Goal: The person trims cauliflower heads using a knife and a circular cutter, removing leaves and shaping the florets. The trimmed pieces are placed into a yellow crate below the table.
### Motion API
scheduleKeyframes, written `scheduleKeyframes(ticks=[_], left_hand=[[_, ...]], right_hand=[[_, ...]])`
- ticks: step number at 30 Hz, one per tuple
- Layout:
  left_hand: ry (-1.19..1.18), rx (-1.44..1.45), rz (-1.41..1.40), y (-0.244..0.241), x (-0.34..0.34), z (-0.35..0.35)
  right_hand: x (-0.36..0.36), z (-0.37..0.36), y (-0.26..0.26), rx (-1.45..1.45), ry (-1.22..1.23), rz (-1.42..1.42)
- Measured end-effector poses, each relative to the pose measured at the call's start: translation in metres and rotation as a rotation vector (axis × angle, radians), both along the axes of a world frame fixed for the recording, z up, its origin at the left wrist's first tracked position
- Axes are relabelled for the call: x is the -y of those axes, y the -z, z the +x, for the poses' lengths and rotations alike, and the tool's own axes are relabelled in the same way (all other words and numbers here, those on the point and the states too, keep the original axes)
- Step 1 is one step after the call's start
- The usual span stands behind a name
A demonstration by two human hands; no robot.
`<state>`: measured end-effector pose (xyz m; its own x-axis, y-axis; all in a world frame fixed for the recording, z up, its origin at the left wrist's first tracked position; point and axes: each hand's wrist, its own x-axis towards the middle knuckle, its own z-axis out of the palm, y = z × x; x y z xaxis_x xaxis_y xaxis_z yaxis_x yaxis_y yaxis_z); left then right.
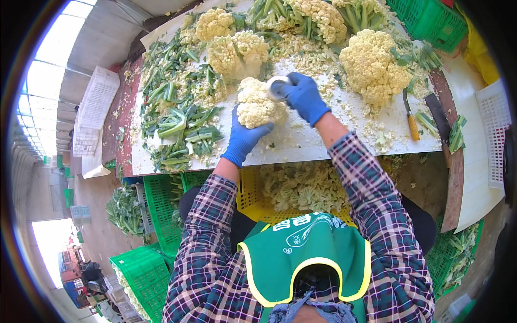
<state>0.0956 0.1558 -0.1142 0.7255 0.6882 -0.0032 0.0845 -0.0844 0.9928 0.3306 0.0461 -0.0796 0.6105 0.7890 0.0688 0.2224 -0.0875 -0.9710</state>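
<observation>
A pale cream cauliflower head (255, 104) rests in my left hand (247, 137), gloved in blue, whose fingers and thumb cup it from below and from the near side. My right hand (305, 97), in a matching glove, grips a round ring-shaped tool (278, 87) with a whitish rim. This tool is blurred and lies against or very near the right side of the head; contact cannot be made out. Just beyond stand more cauliflower heads (238, 54), and a large one (373, 66) sits to the right.
Leaf trimmings (181, 125) and crumbs cover the left of the white tabletop (291, 151). At right lie a wooden-handled knife (411, 117) and a dark-bladed knife (439, 121). Beneath the edge, a yellow crate (250, 194) holds florets (307, 185); green crates (163, 210) stand left.
</observation>
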Motion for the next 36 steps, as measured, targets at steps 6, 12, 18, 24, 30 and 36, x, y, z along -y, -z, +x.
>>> scheduleKeyframes(ticks=[6,12,18,24,30,36], left_hand=[[0.044,0.002,0.005,0.004,-0.005,-0.002],[-0.02,-0.118,0.095,-0.008,0.002,-0.01],[-0.004,-0.048,0.038,0.0,-0.001,-0.003],[0.026,0.024,0.067,0.001,-0.002,0.002],[0.016,-0.057,0.028,-0.006,0.001,-0.002],[0.032,-0.049,0.001,-0.006,-0.002,0.006]], right_hand=[[-0.028,-0.009,-0.006,-0.233,-0.017,0.033],[-0.026,-0.043,-0.054,0.164,-0.076,0.106],[-0.034,-0.019,-0.039,0.063,0.063,0.067],[0.022,-0.004,0.016,-0.165,0.085,-0.045],[0.029,-0.068,-0.017,-0.01,-0.034,0.02],[0.031,-0.077,-0.029,-0.096,-0.02,0.168]])
